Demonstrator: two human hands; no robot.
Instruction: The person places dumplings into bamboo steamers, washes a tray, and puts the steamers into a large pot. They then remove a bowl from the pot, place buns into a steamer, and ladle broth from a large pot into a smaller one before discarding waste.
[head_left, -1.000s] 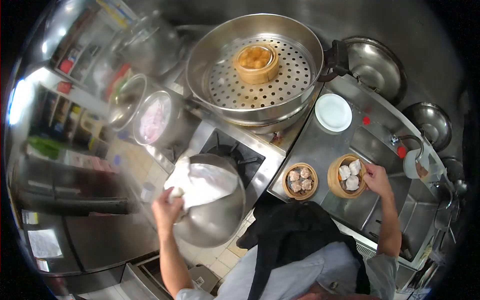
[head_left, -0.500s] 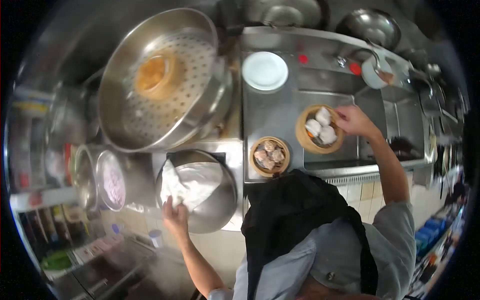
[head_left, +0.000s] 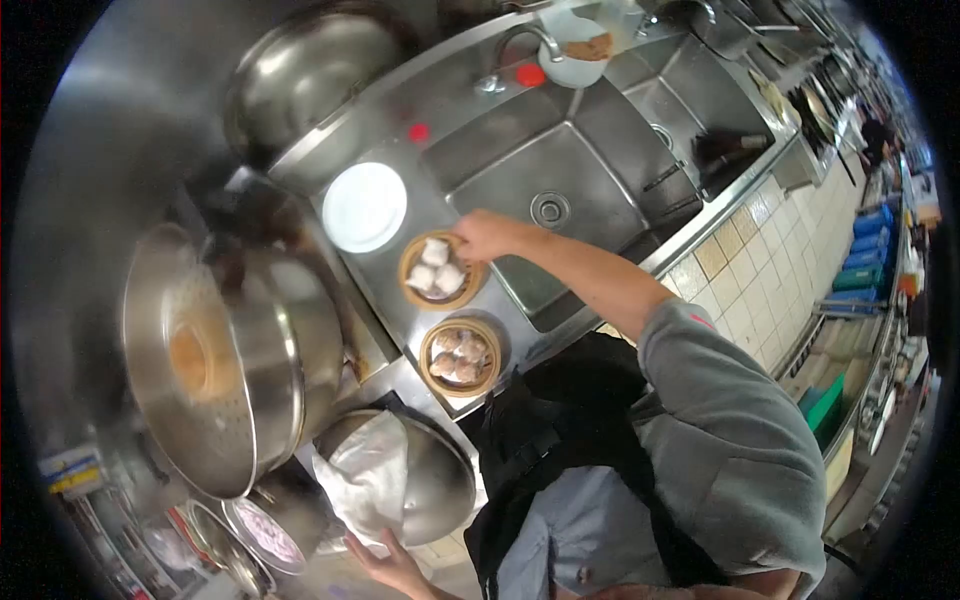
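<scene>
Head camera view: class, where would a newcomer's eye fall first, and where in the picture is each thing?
Probably the large steel steamer at the left, holding a small basket of orange food. Near the centre, the right hand grips a bamboo basket of white dumplings, beside a basket of brownish dumplings. At the bottom, the open left hand is by a white cloth.

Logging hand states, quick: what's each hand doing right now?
Left hand: open, fingers spread at the edge of the white cloth; contact cannot be told.
Right hand: closed, holding the bamboo steamer of white dumplings by its rim.
</scene>
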